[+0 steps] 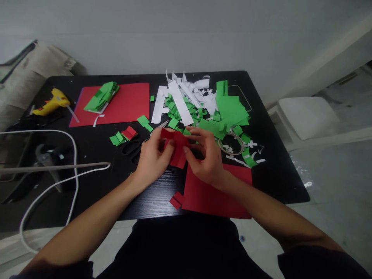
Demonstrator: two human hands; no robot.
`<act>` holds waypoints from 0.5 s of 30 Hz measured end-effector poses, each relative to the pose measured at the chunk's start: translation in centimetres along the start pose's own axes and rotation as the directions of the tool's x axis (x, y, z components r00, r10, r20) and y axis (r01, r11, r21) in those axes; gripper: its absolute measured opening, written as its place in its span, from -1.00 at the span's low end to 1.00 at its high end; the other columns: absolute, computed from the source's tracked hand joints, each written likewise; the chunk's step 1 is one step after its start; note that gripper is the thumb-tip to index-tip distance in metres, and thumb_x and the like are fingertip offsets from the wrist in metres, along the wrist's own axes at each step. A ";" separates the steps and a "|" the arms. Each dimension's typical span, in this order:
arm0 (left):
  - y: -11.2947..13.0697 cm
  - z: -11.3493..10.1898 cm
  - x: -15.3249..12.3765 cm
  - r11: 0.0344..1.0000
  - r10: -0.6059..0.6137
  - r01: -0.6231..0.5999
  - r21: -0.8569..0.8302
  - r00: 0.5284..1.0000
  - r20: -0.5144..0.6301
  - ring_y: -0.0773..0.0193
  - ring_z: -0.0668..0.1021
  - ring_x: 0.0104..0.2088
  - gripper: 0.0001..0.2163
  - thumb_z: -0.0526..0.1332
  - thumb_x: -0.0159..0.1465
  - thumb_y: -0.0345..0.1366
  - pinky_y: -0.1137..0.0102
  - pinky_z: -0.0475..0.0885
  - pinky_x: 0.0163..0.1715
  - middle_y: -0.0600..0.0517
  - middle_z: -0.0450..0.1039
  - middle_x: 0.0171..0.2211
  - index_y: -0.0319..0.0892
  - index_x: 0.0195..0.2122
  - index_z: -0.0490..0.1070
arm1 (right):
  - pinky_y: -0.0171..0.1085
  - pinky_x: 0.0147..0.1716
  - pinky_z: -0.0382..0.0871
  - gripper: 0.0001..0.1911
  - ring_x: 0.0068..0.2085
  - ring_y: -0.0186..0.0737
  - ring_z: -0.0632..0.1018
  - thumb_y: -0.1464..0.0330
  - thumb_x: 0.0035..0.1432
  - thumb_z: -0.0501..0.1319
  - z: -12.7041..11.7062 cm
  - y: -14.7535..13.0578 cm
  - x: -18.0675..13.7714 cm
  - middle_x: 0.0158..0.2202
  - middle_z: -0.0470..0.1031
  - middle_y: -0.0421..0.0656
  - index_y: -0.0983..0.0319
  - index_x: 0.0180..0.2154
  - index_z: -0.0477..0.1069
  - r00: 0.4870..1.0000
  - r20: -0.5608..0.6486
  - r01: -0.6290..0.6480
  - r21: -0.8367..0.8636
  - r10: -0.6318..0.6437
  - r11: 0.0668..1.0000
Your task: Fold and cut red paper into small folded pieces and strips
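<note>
Both of my hands pinch a small piece of red paper (178,149) just above the black table (95,149). My left hand (151,157) grips its left edge with thumb and fingers closed. My right hand (205,157) holds its right side, fingers curled over the top. A larger red sheet (209,195) lies under my right wrist at the table's near edge, with a small red scrap (176,200) beside it. Black scissors (134,146) lie just left of my left hand, partly hidden.
A heap of green scraps (229,112) and white strips (180,97) covers the far middle. Another red sheet (128,102) holds folded green pieces (101,97). A yellow glue gun (52,101) and a white cable (72,155) lie at the left. A tape ring (231,144) sits right of my hands.
</note>
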State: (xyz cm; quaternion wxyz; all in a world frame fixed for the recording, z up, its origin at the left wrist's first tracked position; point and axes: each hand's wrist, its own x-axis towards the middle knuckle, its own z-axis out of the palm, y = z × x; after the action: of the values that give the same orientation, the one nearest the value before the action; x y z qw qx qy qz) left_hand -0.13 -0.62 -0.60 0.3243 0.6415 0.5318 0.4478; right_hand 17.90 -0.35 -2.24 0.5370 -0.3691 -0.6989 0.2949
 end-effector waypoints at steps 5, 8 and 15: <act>0.4 0.0 0.0 0.997 0.037 -0.037 0.064 0.999 0.000 0.28 0.65 -0.29 -0.83 0.20 0.41 -0.30 0.45 0.48 -0.38 -0.01 0.64 -0.16 -0.13 -0.01 0.46 | -0.20 -0.15 0.68 -0.46 -0.04 -0.15 0.68 0.42 0.19 0.38 0.2 0.4 0.2 0.13 0.54 0.00 0.13 0.16 0.31 0.965 0.118 -0.250 0.149 0.234 0.957; 0.5 0.1 -0.1 0.991 0.058 -0.059 0.122 0.998 0.009 0.29 0.65 -0.32 -0.84 0.21 0.40 -0.33 0.46 0.47 -0.38 0.01 0.65 -0.20 -0.14 -0.02 0.45 | -0.16 -0.11 0.66 -0.54 -0.08 -0.13 0.68 0.33 0.23 0.39 0.4 0.8 0.3 0.00 0.61 -0.06 0.16 0.13 0.38 0.946 0.164 -0.311 0.203 0.281 0.928; 0.6 0.2 -0.2 0.951 0.124 -0.114 0.288 0.992 -0.015 0.32 0.62 -0.41 -0.93 0.20 0.37 -0.37 0.45 0.45 -0.41 0.07 0.62 -0.33 -0.14 -0.15 0.44 | -0.14 -0.09 0.57 -0.82 -0.17 -0.14 0.64 0.28 0.30 0.33 0.6 0.7 0.4 -0.16 0.66 -0.13 0.17 -0.08 0.52 0.935 0.101 -0.353 0.166 0.340 0.921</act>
State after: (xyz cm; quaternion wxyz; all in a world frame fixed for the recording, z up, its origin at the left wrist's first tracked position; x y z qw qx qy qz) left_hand 0.27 -0.94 -0.15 0.1914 0.7050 0.5569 0.3952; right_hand 17.36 0.35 -2.75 0.4828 -0.4259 -0.6110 0.4607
